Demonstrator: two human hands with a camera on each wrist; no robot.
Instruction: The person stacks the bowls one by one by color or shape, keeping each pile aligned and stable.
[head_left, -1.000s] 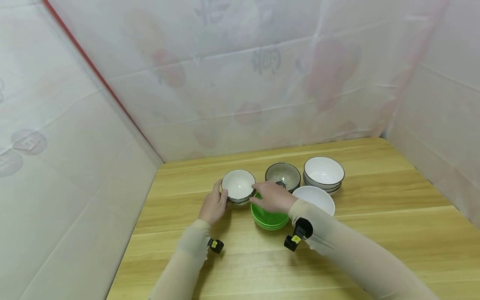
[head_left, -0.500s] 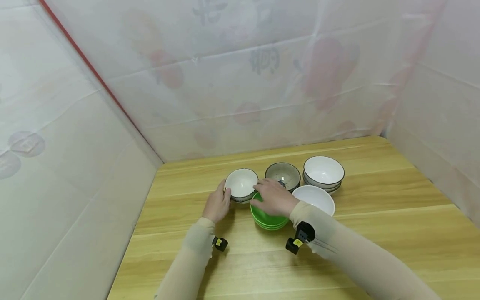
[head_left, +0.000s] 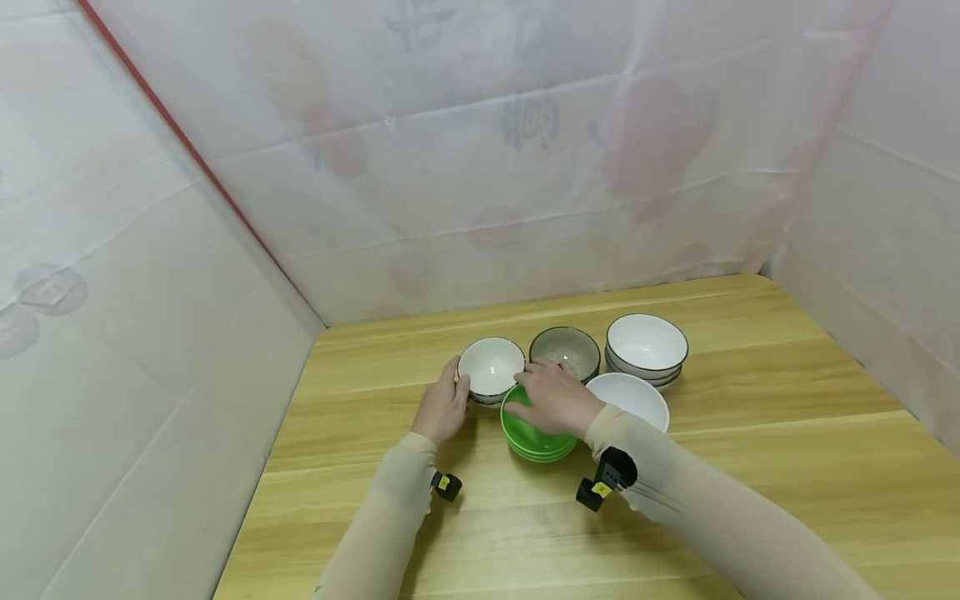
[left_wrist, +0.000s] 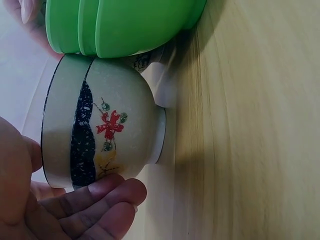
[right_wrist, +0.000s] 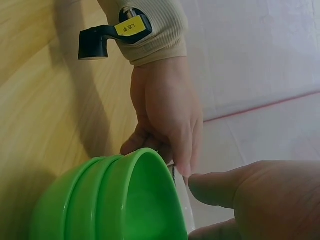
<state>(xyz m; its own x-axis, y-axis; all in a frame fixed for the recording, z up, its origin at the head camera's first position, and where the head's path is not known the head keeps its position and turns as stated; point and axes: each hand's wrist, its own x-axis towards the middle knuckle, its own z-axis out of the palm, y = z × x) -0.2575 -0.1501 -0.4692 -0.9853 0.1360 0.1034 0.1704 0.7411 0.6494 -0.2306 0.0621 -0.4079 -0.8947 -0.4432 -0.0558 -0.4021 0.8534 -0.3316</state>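
Note:
A small nested stack of white bowls (head_left: pixel 491 367) with dark rims stands on the table. The left wrist view shows a dark band and red flower on the outer wall of the white bowls (left_wrist: pixel 117 120). My left hand (head_left: pixel 441 407) cups their left side, thumb at the rim and fingers bent along the wall. My right hand (head_left: pixel 557 398) reaches over a stack of green bowls (head_left: pixel 536 446), its fingers loosely bent near the white bowls' right rim. Whether those fingertips touch the rim is unclear. The green stack sits against the white bowls.
Behind the right hand stand grey speckled bowls (head_left: pixel 564 346). A plain white bowl (head_left: pixel 633 396) is partly hidden by the right forearm, and dark-rimmed larger white bowls (head_left: pixel 647 343) are stacked at the far right. Printed sheeting (head_left: pixel 450 192) walls the wooden table (head_left: pixel 360 375).
The small white bowls have slid right, closer to the green and grey stacks, with my left hand following against their side. My right hand has shifted only slightly right.

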